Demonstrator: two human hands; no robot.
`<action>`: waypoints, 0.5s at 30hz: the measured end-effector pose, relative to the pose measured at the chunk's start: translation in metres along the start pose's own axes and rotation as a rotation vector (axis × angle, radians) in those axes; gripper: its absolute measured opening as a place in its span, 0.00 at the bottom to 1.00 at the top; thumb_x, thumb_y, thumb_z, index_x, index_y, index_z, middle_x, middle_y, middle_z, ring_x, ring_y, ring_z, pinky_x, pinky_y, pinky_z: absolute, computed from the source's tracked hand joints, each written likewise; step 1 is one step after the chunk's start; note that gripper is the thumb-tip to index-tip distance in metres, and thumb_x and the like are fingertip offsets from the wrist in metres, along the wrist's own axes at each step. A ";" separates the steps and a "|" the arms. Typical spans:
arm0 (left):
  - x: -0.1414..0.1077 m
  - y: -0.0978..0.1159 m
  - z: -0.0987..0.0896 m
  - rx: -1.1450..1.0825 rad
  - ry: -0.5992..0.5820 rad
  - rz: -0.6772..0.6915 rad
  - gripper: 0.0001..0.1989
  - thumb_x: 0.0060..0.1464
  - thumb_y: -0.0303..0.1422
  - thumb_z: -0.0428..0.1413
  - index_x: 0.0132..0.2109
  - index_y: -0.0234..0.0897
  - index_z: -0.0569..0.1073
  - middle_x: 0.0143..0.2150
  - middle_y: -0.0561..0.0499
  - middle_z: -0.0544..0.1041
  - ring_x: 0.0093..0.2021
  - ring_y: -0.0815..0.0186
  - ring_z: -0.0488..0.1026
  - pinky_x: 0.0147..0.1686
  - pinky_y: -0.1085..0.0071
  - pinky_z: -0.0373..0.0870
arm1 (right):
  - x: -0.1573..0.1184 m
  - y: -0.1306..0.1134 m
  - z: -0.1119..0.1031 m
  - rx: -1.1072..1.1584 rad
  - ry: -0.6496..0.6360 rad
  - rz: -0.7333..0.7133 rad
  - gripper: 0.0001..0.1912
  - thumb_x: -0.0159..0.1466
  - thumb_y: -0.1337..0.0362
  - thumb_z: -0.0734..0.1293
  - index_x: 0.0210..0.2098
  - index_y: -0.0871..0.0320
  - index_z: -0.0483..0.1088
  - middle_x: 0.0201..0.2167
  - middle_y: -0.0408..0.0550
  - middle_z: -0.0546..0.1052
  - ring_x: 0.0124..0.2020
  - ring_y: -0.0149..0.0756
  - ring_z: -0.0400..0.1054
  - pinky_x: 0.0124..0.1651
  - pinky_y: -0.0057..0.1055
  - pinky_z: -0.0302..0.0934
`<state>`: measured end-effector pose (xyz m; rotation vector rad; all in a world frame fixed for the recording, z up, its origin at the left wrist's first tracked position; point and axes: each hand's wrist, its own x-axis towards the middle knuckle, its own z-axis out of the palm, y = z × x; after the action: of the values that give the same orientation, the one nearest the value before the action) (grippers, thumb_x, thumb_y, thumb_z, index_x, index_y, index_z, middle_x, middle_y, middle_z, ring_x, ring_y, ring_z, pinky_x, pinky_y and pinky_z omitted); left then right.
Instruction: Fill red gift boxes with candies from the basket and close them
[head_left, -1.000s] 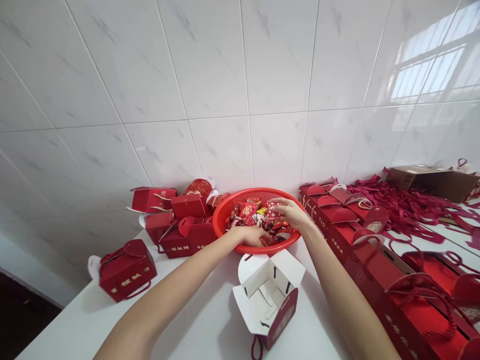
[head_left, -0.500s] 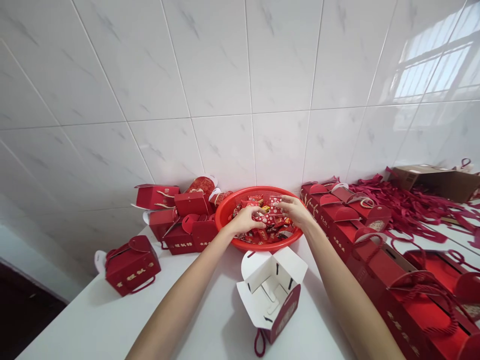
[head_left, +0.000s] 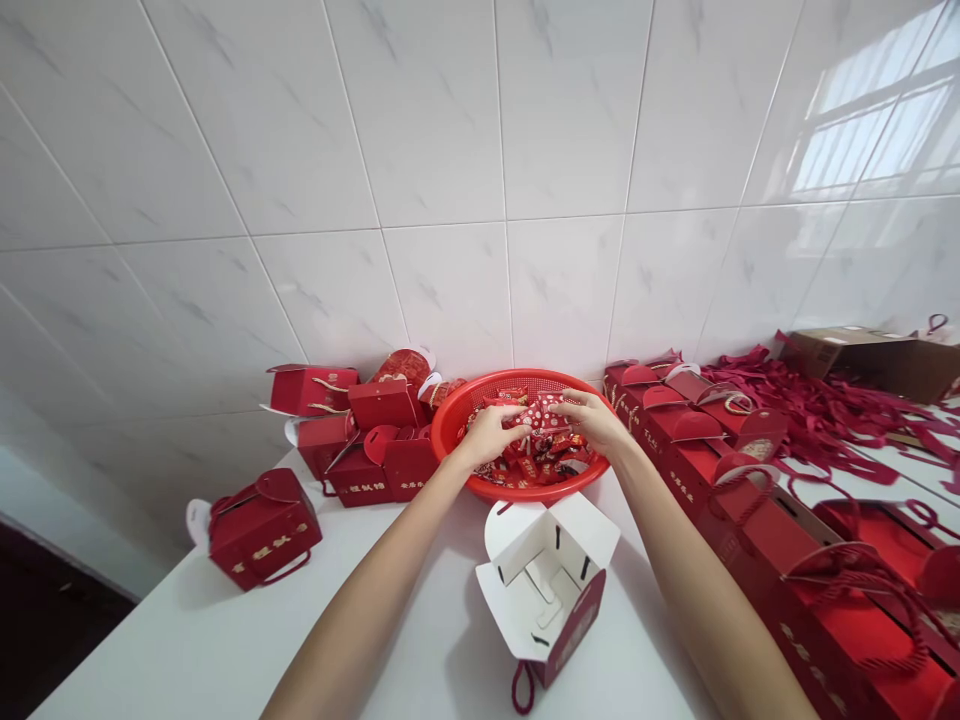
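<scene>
Over a red plastic basket (head_left: 448, 415) filled with small wrapped candies (head_left: 530, 470), both hands work close together. My left hand (head_left: 489, 437) is closed on a red polka-dot packet (head_left: 531, 416), pinched between thumb and fingers. My right hand (head_left: 594, 420) grips another dotted red packet (head_left: 553, 408) right beside it. The two packets seem to touch; their exact border is hard to see. In front of the basket, between my forearms, stands an open gift box (head_left: 544, 590), white inside, red outside, with its flaps spread and a cord loop hanging at the near side.
Closed red gift boxes (head_left: 386, 470) are piled left of the basket, and a single red box (head_left: 264, 530) sits near the table's left edge. Rows of red boxes (head_left: 697, 455) line the right side. Beyond them lie dark red ribbons (head_left: 795, 400) and a cardboard carton (head_left: 862, 350). A tiled wall rises behind.
My left hand has brought its dotted packet up and back, next to the one in my right hand. My right hand has hardly moved. The view has shifted slightly.
</scene>
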<state>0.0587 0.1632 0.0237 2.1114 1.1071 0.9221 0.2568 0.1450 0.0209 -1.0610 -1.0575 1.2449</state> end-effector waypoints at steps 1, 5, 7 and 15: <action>0.000 0.000 0.000 -0.009 0.007 -0.014 0.19 0.50 0.31 0.63 0.51 0.34 0.79 0.55 0.41 0.79 0.57 0.51 0.74 0.60 0.59 0.67 | 0.000 0.000 0.000 -0.002 -0.015 -0.002 0.17 0.48 0.68 0.75 0.37 0.57 0.72 0.35 0.48 0.78 0.32 0.36 0.72 0.27 0.27 0.67; -0.001 0.001 0.000 -0.050 -0.031 -0.052 0.26 0.47 0.31 0.66 0.55 0.34 0.76 0.57 0.40 0.77 0.58 0.51 0.73 0.58 0.59 0.69 | -0.003 -0.003 0.002 -0.029 -0.051 0.011 0.15 0.47 0.69 0.76 0.34 0.57 0.72 0.30 0.46 0.77 0.29 0.35 0.71 0.27 0.28 0.66; -0.002 0.002 0.000 -0.058 -0.067 -0.067 0.29 0.47 0.33 0.67 0.56 0.34 0.75 0.57 0.40 0.77 0.58 0.50 0.73 0.58 0.58 0.69 | -0.002 -0.003 0.002 -0.047 -0.029 0.015 0.17 0.46 0.69 0.76 0.35 0.57 0.72 0.29 0.44 0.76 0.27 0.34 0.70 0.27 0.28 0.64; 0.000 0.007 0.002 -0.317 -0.081 -0.334 0.20 0.64 0.36 0.47 0.58 0.37 0.72 0.61 0.43 0.72 0.58 0.57 0.72 0.41 0.69 0.77 | 0.007 0.007 -0.002 -0.102 0.135 -0.148 0.10 0.45 0.62 0.72 0.26 0.57 0.70 0.26 0.43 0.75 0.29 0.36 0.69 0.33 0.30 0.62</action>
<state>0.0634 0.1590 0.0277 1.6334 1.1432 0.7851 0.2576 0.1521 0.0139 -1.1076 -1.0837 0.9958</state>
